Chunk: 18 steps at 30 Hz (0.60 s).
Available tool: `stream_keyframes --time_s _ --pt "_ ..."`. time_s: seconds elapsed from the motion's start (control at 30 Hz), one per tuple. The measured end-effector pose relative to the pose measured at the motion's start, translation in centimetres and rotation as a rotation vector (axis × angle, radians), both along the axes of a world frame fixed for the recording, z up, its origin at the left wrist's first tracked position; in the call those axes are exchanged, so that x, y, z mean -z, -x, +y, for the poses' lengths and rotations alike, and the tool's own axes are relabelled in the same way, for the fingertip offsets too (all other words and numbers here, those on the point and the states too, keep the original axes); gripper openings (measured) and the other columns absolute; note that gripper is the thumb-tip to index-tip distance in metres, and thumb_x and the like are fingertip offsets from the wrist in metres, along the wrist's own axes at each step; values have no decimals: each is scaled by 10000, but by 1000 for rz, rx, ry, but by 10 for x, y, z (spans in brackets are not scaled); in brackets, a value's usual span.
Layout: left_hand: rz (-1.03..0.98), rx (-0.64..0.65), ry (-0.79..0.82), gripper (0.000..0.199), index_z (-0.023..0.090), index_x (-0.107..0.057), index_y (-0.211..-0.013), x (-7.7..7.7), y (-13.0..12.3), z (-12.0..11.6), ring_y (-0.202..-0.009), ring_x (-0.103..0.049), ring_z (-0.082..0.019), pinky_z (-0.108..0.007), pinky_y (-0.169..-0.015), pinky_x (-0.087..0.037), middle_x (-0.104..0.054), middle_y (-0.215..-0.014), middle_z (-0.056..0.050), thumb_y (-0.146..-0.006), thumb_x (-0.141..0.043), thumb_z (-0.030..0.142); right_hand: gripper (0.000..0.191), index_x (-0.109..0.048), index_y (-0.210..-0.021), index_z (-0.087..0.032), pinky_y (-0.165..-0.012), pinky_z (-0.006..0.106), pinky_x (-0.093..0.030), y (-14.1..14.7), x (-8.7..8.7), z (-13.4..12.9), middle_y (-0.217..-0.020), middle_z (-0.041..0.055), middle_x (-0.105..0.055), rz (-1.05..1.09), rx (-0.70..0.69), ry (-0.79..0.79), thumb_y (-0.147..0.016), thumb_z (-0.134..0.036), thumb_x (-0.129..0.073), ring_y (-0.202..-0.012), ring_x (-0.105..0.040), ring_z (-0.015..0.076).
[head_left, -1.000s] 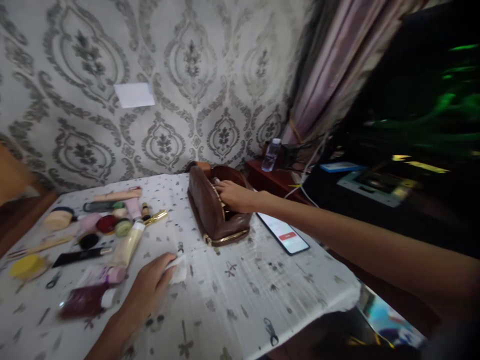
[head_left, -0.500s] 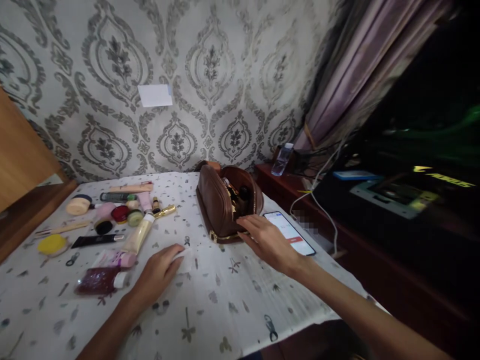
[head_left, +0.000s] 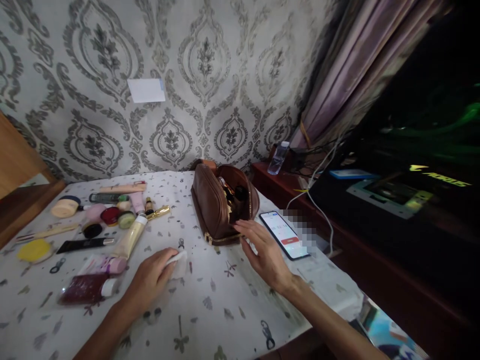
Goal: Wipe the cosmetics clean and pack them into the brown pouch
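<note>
My left hand (head_left: pixel 153 272) is closed on a thin white tissue (head_left: pixel 180 263), whose loose end hangs past the fingertips just over the cloth. A brown cosmetic bag (head_left: pixel 210 205) stands unzipped in the middle, with dark and gold items (head_left: pixel 238 195) in its mouth that I cannot make out. At the bag's front right corner is my right hand (head_left: pixel 264 252), fingers stretched out and thumb apart, with nothing visible in it. Its fingertips overlap the lower rim of the opening; whether they touch it I cannot tell.
Left on the patterned cloth (head_left: pixel 210 325) lie several cosmetics, among them a cream tube (head_left: pixel 130 237), a bottle of dark red liquid (head_left: pixel 84 289) and a yellow sponge (head_left: pixel 34 250). A lit phone (head_left: pixel 285 235) lies right of the bag. Beyond are a clear bottle (head_left: pixel 278 159) and a white cable (head_left: pixel 324 217).
My right hand has drawn slightly back from the bag's opening, its thumb more spread. My left hand still holds the tissue. The view has shifted slightly to the right.
</note>
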State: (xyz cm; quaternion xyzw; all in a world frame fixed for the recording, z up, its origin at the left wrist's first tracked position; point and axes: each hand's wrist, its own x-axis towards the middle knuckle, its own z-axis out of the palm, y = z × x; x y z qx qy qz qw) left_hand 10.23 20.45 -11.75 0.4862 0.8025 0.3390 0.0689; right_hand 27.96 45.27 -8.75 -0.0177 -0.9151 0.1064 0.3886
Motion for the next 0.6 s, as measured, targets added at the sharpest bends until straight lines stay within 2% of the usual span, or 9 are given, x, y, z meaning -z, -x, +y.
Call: stream_keyframes --time_s 0.13,0.3,0.47,0.6 --pt "-1 -1 -4 259 219 -630 -1018 4 2 0 -894 -680 -200 -297 -807 -514 -731 -985 -58 -947 -417 349 286 -616 -1180 -229 -950 468 -556 2 3 -2 -1132 98 -713 67 21 72 -946 -123 -492 -1108 -660 242" --pt "13 19 38 240 213 -625 -1029 0 0 0 -934 -667 -196 -294 -837 -495 -715 -991 -55 -951 -405 270 234 -644 -1122 -223 -909 454 -553 10 2 -1 -1098 99 -713 132 43 61 -929 -154 -530 -1043 -668 249" --pt "44 25 38 233 192 -626 -1031 -5 0 0 -930 -660 -199 -293 -833 -488 -706 -985 -69 -958 -409 241 209 -658 -1080 -240 -917 504 -523 22 -3 -4 -1044 88 -722 208 43 -10 -925 -171 -536 -1036 -665 280" --pt "42 26 33 220 185 -629 -1017 -7 0 -1 -907 -657 -194 -283 -820 -485 -703 -966 -65 -953 -421 219 216 -664 -1058 -249 -1000 566 -463 28 -8 -21 -1048 81 -727 248 -10 -19 -902 -139 -562 -1069 -656 293"
